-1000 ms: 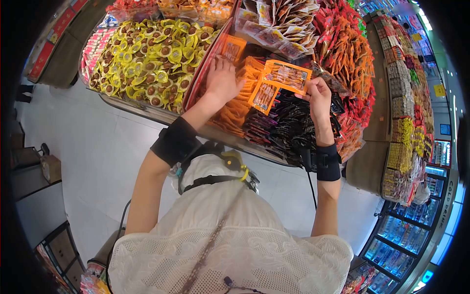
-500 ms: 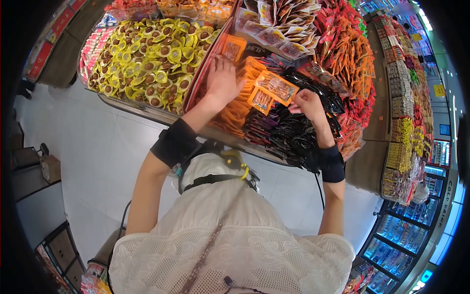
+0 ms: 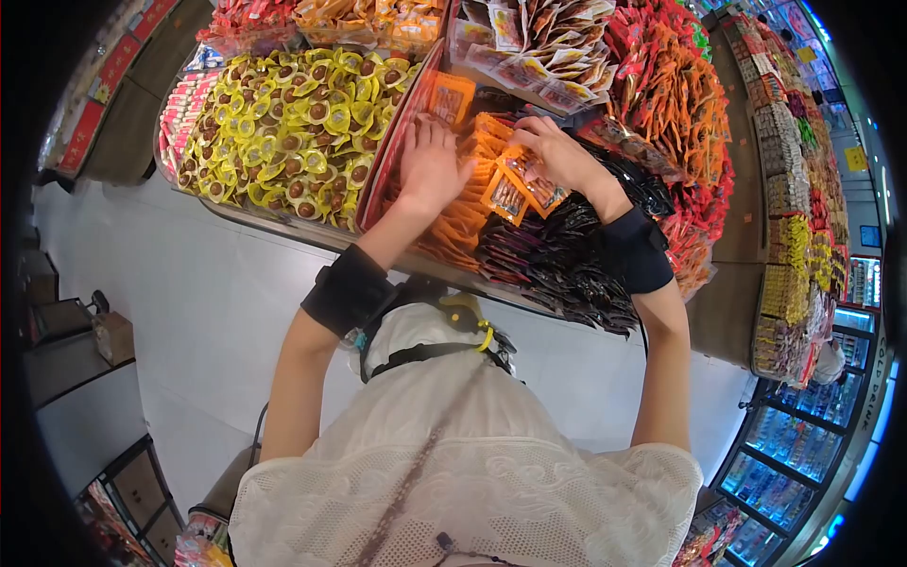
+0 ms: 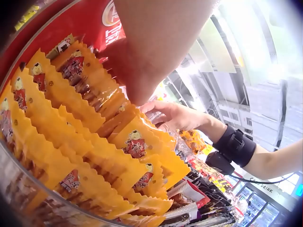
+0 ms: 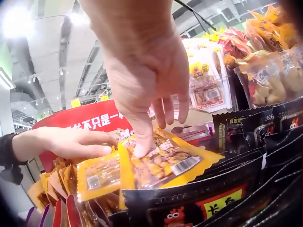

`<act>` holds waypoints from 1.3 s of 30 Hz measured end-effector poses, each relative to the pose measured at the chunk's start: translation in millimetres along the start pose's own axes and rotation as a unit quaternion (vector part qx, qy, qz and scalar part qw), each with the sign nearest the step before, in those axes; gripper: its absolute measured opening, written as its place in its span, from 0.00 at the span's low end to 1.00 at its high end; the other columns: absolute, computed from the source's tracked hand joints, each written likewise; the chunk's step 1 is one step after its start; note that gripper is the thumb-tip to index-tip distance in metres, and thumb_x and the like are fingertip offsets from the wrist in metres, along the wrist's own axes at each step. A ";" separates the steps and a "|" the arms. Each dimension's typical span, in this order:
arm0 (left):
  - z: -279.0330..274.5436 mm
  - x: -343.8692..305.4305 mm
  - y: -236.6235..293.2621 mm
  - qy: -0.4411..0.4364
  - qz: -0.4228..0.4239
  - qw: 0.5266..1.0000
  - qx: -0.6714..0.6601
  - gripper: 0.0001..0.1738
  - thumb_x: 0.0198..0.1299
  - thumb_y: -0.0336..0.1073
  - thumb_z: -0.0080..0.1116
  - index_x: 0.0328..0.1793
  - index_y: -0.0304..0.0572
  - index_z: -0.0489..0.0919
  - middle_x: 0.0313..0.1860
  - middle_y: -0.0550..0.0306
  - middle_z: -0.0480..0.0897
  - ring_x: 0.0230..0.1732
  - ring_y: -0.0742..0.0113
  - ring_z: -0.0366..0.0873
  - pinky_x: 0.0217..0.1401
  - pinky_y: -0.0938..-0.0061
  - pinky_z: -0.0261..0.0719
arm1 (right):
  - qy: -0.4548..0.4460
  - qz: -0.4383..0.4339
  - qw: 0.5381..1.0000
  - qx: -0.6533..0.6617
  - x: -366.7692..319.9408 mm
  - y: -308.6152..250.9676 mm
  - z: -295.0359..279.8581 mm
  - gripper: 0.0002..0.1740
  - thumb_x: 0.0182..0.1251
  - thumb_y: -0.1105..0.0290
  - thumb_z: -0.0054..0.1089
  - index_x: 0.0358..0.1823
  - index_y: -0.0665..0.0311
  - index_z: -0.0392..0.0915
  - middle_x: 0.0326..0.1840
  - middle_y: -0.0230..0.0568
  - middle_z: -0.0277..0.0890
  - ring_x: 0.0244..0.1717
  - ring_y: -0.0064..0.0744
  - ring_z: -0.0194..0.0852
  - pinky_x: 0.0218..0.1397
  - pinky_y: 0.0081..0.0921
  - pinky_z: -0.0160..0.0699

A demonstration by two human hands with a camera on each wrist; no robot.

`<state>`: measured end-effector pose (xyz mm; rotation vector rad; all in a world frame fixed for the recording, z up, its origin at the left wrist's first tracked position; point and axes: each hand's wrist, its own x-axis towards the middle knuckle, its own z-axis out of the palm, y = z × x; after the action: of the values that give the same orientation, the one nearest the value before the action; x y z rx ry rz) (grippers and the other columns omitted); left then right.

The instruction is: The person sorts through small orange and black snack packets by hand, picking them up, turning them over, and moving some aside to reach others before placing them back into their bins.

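The left hand [image 3: 431,170] lies with fingers extended on the left side of a row of orange packets [image 3: 452,227], beside the red divider. In the right wrist view its fingers [image 5: 90,142] reach toward the same row. With the thumb on its front face, the right hand [image 3: 559,159] grips an orange packet [image 3: 540,189] by its upper part; the right wrist view shows this packet [image 5: 163,163] tilted, its clear window facing out. Another orange packet [image 5: 99,176] stands just beside it. Black packets [image 5: 203,203] lie below the gripped one.
Yellow-wrapped sweets [image 3: 293,132] fill the bin on the left. White packets [image 3: 557,47] stand behind, and red and orange packets [image 3: 671,104] are heaped to the right. The bin's front edge [image 3: 510,291] runs near the body. More shelves [image 3: 784,217] stand at far right.
The right hand has moved left and away from the body, bringing its packet to the orange row and turning it steeper. The left hand has stayed on the row.
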<state>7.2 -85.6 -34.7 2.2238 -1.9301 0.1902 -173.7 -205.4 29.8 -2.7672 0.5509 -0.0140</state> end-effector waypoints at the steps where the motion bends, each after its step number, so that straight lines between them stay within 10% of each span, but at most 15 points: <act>1: 0.2 0.3 -0.1 -0.001 -0.001 1.000 -0.004 0.35 0.59 0.58 0.45 0.57 0.30 0.69 0.59 0.41 0.69 0.67 0.51 0.58 0.71 0.57 0.46 | 0.003 -0.014 1.000 0.001 1.4 1.6 -1.5 0.25 0.42 0.78 0.67 0.45 0.62 0.71 0.56 0.39 0.65 0.58 0.43 0.59 0.58 0.34 0.64; 5: 2.9 0.4 -1.2 -0.012 0.000 1.000 -0.020 0.36 0.59 0.58 0.44 0.58 0.30 0.68 0.60 0.41 0.68 0.68 0.50 0.56 0.71 0.56 0.44 | 0.014 0.022 0.995 0.099 -0.1 11.4 -32.6 0.06 0.54 0.79 0.59 0.31 0.67 0.70 0.30 0.36 0.75 0.34 0.29 0.74 0.39 0.24 0.72; 7: 2.1 1.4 -1.5 -0.026 0.001 0.999 -0.021 0.36 0.58 0.59 0.44 0.59 0.31 0.68 0.61 0.40 0.67 0.69 0.49 0.54 0.71 0.56 0.43 | 0.104 0.016 0.958 0.268 5.7 8.1 -56.9 0.04 0.61 0.76 0.55 0.30 0.68 0.69 0.25 0.33 0.74 0.28 0.19 0.72 0.33 0.19 0.71; 11: -2.8 3.1 0.7 -0.051 -0.002 0.998 -0.020 0.36 0.58 0.58 0.45 0.59 0.31 0.67 0.62 0.40 0.66 0.69 0.49 0.53 0.72 0.55 0.42 | 0.294 0.062 0.933 0.199 51.4 5.3 -47.9 0.08 0.62 0.69 0.58 0.31 0.66 0.71 0.26 0.35 0.77 0.26 0.19 0.73 0.29 0.20 0.71; 19: -0.6 3.1 0.8 -0.031 0.001 0.999 -0.022 0.38 0.57 0.57 0.47 0.62 0.30 0.64 0.64 0.40 0.65 0.69 0.51 0.55 0.72 0.53 0.42 | 0.184 0.084 0.979 0.004 118.9 -19.2 14.5 0.08 0.55 0.63 0.56 0.26 0.59 0.76 0.23 0.46 0.77 0.29 0.52 0.76 0.34 0.43 0.74; 29: -0.8 5.9 1.2 0.061 0.010 0.995 -0.074 0.42 0.52 0.52 0.57 0.64 0.26 0.60 0.64 0.36 0.63 0.68 0.47 0.57 0.69 0.53 0.51 | -0.051 0.065 0.985 0.153 150.4 16.3 54.0 0.13 0.49 0.75 0.53 0.38 0.69 0.76 0.34 0.51 0.78 0.38 0.43 0.77 0.40 0.34 0.73; 35: 7.9 13.5 4.1 0.067 -0.004 0.990 -0.120 0.45 0.52 0.52 0.57 0.66 0.24 0.56 0.66 0.34 0.60 0.69 0.46 0.55 0.68 0.50 0.51 | -0.081 0.141 0.859 0.485 135.2 26.6 57.8 0.12 0.51 0.75 0.51 0.37 0.73 0.75 0.29 0.41 0.75 0.34 0.27 0.68 0.37 0.27 0.70; 39: 8.9 17.5 10.1 0.042 -0.039 0.989 -0.136 0.46 0.53 0.53 0.57 0.66 0.24 0.55 0.64 0.34 0.61 0.67 0.45 0.57 0.67 0.48 0.51 | -0.133 0.067 0.946 0.288 136.1 19.6 40.0 0.14 0.50 0.76 0.49 0.39 0.69 0.77 0.30 0.45 0.77 0.36 0.34 0.76 0.39 0.31 0.74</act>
<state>-0.5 -105.9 -38.9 2.0729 -1.7093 0.0075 -52.2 -261.3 -21.3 -2.1150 0.5545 0.1965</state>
